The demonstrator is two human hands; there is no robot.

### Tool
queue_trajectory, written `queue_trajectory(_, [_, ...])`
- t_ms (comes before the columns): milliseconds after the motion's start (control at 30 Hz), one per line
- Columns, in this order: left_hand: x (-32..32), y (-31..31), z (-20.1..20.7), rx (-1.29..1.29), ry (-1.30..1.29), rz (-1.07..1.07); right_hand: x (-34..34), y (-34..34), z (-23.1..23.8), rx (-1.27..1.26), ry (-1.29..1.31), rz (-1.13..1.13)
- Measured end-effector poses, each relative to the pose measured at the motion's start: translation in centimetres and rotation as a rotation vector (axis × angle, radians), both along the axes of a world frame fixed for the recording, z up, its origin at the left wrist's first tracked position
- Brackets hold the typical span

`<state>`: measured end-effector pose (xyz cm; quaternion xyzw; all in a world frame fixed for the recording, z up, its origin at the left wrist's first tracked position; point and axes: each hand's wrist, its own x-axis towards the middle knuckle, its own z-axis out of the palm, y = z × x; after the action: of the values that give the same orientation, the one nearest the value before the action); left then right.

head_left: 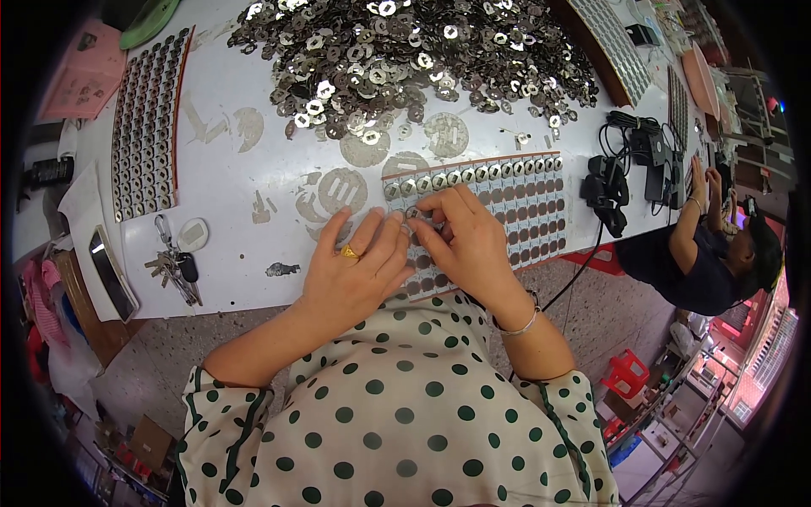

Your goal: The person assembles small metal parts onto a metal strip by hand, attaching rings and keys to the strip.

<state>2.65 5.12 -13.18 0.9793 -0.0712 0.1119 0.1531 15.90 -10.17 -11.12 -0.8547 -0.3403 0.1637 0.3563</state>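
1. Nearest the camera: a white blouse [397, 422] with dark green dots, and both forearms coming up from the lower edge; a thin bracelet [519, 325] on the right wrist.
2. Left hand [355, 270]: palm down on the near end of the sheet, a gold ring [349, 252] on one finger. Its fingers are spread and extended, pressing flat rather than clenched; they grasp nothing that can be seen.
3. Right hand [465, 241]: fingertips pinched together on a small metal washer [412, 213], held just above the sheet at the meeting point of both hands. The right hand is the nearer to it; the washer lies at the fingertips' left, touching them. The piece is round, with no clear long axis.
4. Sheet of round dark stickers [524, 211]: lies flat under both hands, long axis running left to right; its far row already carries washers, the rows below mostly bare.
5. Left of the hands: a bunch of keys [173, 262], a phone [112, 275] at the table edge, and a filled sheet [148, 127] farther back.
6. Right: black cables and chargers [621, 177]; another person [710, 253] works beyond.
7. Far side of the white table [236, 194]: a large heap of loose washers [405, 59], well apart from the hands; nothing stands between.
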Motion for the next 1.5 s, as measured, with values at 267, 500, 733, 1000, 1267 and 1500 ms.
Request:
queue_trajectory(267, [0.2,0.3,-0.2,-0.164,0.009,0.04,-0.2,-0.1,-0.1,0.03,0.007,-0.007])
queue_trajectory(500, [1.9,1.3,0.3,-0.331,0.084,-0.013,-0.3,-0.3,-0.3,0.008,-0.004,-0.001])
queue_trajectory(733, [1.4,1.5,-0.7,-0.635,0.012,0.026,-0.3,-0.3,-0.2,0.0,-0.002,-0.014])
queue_trajectory(1000, [1.1,0.9,-2.0,-0.866,-0.036,0.111,-0.4,-0.4,-0.8,0.034,-0.032,-0.021])
queue_trajectory(1267, [1.4,0.3,-1.8,-0.905,-0.095,0.165,-0.8,-0.6,-0.8,0.106,-0.019,-0.023])
queue_trajectory(1500, [2.0,0.0,-1.4,-1.174,-0.1,0.141,-0.9,-0.8,0.6,0.353,0.297,0.018])
